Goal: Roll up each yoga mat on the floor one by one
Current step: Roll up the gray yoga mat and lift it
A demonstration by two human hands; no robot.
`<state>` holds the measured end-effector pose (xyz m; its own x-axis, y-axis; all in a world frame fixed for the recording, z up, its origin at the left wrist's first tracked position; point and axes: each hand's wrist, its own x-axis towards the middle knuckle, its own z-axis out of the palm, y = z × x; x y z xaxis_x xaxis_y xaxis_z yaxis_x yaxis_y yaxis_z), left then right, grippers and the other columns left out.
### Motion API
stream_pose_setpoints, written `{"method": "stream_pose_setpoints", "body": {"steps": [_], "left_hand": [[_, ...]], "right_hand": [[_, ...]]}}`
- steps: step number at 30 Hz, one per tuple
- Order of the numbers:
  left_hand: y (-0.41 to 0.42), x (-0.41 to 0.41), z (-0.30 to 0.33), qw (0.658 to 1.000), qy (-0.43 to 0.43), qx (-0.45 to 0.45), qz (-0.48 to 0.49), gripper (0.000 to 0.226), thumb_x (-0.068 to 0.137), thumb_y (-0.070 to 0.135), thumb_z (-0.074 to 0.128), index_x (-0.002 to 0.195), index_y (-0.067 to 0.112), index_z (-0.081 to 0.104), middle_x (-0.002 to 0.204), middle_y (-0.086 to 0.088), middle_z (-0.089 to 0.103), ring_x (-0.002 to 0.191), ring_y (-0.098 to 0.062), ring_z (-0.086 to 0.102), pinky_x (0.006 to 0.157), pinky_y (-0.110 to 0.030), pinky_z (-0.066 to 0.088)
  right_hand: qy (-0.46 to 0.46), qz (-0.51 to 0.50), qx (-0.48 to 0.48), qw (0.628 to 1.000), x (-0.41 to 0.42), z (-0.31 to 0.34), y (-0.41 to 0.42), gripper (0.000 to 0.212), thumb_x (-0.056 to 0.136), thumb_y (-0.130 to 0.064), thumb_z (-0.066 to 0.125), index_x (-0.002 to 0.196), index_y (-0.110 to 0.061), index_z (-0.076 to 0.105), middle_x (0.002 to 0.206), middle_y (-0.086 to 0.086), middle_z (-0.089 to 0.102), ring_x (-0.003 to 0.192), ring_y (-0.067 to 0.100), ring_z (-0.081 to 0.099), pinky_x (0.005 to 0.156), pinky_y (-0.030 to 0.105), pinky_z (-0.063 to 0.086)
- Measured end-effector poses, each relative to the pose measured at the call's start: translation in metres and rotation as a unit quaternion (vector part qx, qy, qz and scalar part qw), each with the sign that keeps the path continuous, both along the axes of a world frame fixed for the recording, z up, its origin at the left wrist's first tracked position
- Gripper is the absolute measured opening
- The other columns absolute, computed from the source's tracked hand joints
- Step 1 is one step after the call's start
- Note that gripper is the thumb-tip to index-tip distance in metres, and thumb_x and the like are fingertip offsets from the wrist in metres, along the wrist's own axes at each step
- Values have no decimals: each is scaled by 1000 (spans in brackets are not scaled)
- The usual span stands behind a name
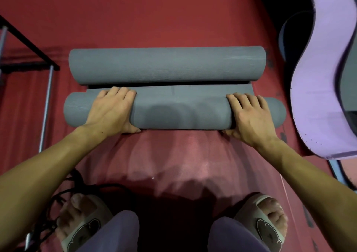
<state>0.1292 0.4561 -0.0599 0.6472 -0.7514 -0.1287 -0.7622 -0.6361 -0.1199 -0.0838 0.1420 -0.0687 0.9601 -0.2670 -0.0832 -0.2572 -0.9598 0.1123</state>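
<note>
While both hands, left hand point(112, 110) and right hand point(249, 114), grip the near grey roll point(179, 112), a far grey roll point(166, 66) lies just beyond.

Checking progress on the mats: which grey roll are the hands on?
The near roll, under the left hand and right hand. The far roll lies untouched behind it.

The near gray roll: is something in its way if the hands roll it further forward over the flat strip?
Yes. A second gray roll lies across the far end of the flat strip, in the path of the near gray roll. The left hand and right hand grip the near roll directly; nothing stands between.
</note>
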Motion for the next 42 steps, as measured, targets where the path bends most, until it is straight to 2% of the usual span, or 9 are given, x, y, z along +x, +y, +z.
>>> {"method": "stream_pose_setpoints", "body": {"steps": [8,14,17,20,25,28,32,37,42], "left_hand": [[18,-17,15,992,89,88,-21,114,38,100,58,124,25,57,110,5,60,103,-24,58,87,-42,47],[37,-31,12,981,163,108,-1,124,34,105,58,139,37,50,125,11,54,118,-19,51,102,-39,43],[22,-13,20,973,142,181,-21,139,31,111,49,151,42,41,168,-18,12,156,-40,8,126,-55,14],[7,4,34,971,128,193,-61,144,28,114,44,156,48,35,167,-21,-32,151,-44,-35,126,-64,-5],[2,22,49,980,157,125,-7,129,27,108,57,142,51,52,175,-1,13,161,-30,7,125,-56,23],[3,34,44,959,255,98,78,119,28,102,69,132,48,61,143,13,59,131,-22,55,100,-45,50],[5,38,30,908,393,117,83,116,38,84,89,139,37,58,125,15,64,114,-13,62,104,-38,52],[11,34,16,935,311,168,39,136,37,99,73,156,47,37,173,-19,-3,160,-37,-5,128,-55,19],[18,33,25,947,301,95,62,128,41,95,74,154,47,41,173,-19,-11,160,-30,-15,127,-53,15]], "right_hand": [[71,34,26,997,-22,10,5,115,46,-90,63,139,-22,55,123,0,65,106,32,61,85,48,49],[172,30,43,984,-32,21,15,118,43,-91,61,144,-31,49,125,-6,62,112,26,60,93,47,51],[222,21,62,973,-16,33,13,117,45,-92,66,147,-40,42,129,-11,60,119,21,59,96,44,51],[270,-3,114,956,7,44,4,116,44,-90,69,148,-51,36,132,-13,59,124,21,57,98,47,53],[245,-52,167,954,20,53,-19,126,40,-93,76,151,-46,42,143,-7,49,131,26,50,97,53,53],[205,-57,206,955,20,53,-26,111,43,-88,80,140,-45,48,135,-10,54,127,22,55,97,54,53],[242,-20,215,946,20,50,-16,108,56,-70,90,148,-44,41,147,-10,49,137,22,49,105,51,48],[264,-19,229,937,15,39,-18,120,62,-64,92,161,-45,27,174,3,-15,161,27,11,122,52,32],[247,-22,257,934,19,33,-27,118,66,-56,94,163,-40,27,174,6,-15,161,31,10,126,48,25]]}}
